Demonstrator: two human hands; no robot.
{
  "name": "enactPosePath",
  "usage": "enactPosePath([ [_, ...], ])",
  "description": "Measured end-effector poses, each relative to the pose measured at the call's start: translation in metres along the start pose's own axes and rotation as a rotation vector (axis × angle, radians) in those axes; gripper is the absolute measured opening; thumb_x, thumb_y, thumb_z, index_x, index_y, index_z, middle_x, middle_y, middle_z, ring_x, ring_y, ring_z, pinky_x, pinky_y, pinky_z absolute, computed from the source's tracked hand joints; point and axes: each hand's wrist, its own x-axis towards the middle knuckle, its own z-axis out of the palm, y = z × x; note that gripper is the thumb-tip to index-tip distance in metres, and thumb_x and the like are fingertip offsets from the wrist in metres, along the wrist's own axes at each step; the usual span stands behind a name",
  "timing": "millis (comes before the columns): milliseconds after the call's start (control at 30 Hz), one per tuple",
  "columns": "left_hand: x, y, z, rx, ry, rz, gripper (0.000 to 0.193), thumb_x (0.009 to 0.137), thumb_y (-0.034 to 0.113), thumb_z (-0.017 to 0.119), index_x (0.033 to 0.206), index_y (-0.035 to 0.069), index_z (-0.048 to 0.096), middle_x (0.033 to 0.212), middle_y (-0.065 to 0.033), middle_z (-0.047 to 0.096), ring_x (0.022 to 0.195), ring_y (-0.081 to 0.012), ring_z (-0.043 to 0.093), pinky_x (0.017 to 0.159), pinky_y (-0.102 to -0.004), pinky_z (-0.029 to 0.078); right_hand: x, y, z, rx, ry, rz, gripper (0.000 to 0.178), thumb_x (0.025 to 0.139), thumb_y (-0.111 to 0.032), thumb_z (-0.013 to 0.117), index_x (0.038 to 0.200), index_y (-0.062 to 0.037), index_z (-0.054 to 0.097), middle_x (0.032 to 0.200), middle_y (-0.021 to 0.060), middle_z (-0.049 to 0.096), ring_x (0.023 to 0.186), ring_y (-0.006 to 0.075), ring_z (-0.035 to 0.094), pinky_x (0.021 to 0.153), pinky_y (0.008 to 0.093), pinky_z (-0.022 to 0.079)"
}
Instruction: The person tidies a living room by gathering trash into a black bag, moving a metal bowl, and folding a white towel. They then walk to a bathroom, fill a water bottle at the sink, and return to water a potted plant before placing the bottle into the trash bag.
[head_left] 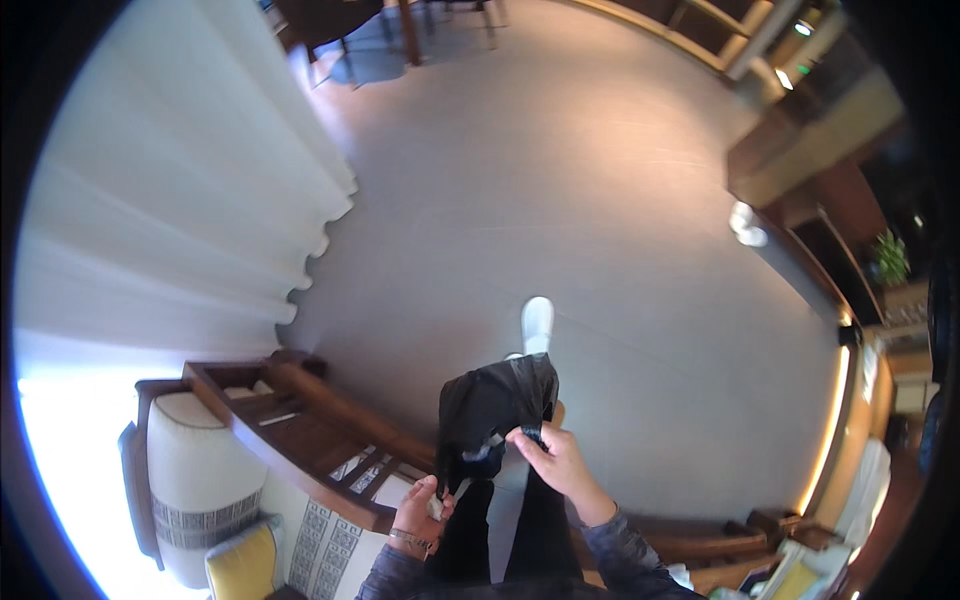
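A black plastic bag [482, 405] hangs in front of my legs, its mouth turned up toward me. The fingers of my right hand [562, 466] are pinched on the right side of its rim. My left hand [416, 514], lower and to the left, is closed at the bag's near left edge. A small whitish piece shows by the left fingertips; I cannot make out what it is. Something pale shows inside the bag's opening, too blurred to name. Below the bag are my dark trouser legs, and one white shoe [537, 322] is beyond it.
Close on my left stands a wooden sofa [330, 440] with white and yellow cushions [243, 563]. A long white curtain [180, 180] hangs at the left. Chairs [330, 20] are at the far left. A low cabinet, a plant [889, 258] and a white object [746, 224] line the right.
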Motion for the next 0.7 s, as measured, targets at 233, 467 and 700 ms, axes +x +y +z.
enactPosePath([
  [233, 0.077, 0.015, 0.016, -0.316, 0.12, -0.07, 0.025, 0.101, 0.019, 0.052, 0.118, 0.001, 0.056, 0.075, -0.0004, 0.054, 0.063, -0.0099, 0.049, 0.053, -0.0217, 0.041, 0.097, 0.15, 0.03, -0.036, -0.003, -0.139, 0.038, 0.089, -0.015, 0.063, 0.125, -0.0006, 0.057, 0.127, 0.0165, 0.056, 0.112, 0.03, 0.058, 0.096, 0.0385, 0.046],
  [467, 0.097, 0.034, 0.018, -0.411, 0.052, 0.301, 0.027, 0.101, 0.014, 0.051, 0.127, 0.006, 0.05, 0.08, -0.0034, 0.057, 0.069, -0.0117, 0.054, 0.055, -0.0219, 0.043, 0.071, 0.449, 0.065, 0.212, 0.201, 0.55, 0.034, 0.094, -0.017, 0.055, 0.125, -0.0017, 0.056, 0.122, 0.0127, 0.058, 0.111, 0.0252, 0.057, 0.095, 0.0373, 0.046],
  [700, 0.075, 0.031, -0.042, -0.476, 0.364, 0.731, 0.045, 0.1, 0.006, 0.04, 0.144, 0.015, 0.039, 0.086, -0.0052, 0.056, 0.064, -0.0103, 0.054, 0.043, -0.0206, 0.04, 0.009, 0.655, 0.185, -0.124, 0.014, 0.673, 0.047, 0.076, -0.026, 0.079, 0.112, 0.0011, 0.064, 0.098, 0.0144, 0.071, 0.094, 0.0268, 0.067, 0.081, 0.038, 0.053],
])
